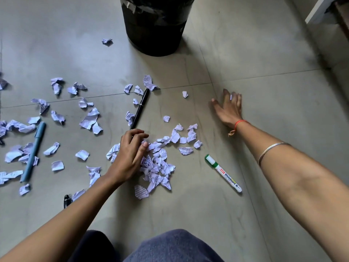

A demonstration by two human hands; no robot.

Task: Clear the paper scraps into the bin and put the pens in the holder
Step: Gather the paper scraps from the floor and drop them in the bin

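Crumpled white paper scraps litter the grey floor, thickest in a pile (160,167) at the centre. My left hand (130,154) rests on the pile's left edge, fingers curled over some scraps and thumb pressed against them. A black pen (140,108) lies diagonally, its near end at my left fingertips. My right hand (228,108) lies flat on the floor to the right with its fingers spread, and a tiny white bit shows between them. A green-capped whiteboard marker (223,173) lies right of the pile, and a blue pen (33,151) lies at the left. The black bin (154,29) stands at the top centre.
A black pen cap or pen end (67,200) pokes out by my left forearm. A lone scrap (107,41) sits left of the bin. White furniture (321,10) fills the top right corner. My knee in blue-grey cloth (170,246) is at the bottom.
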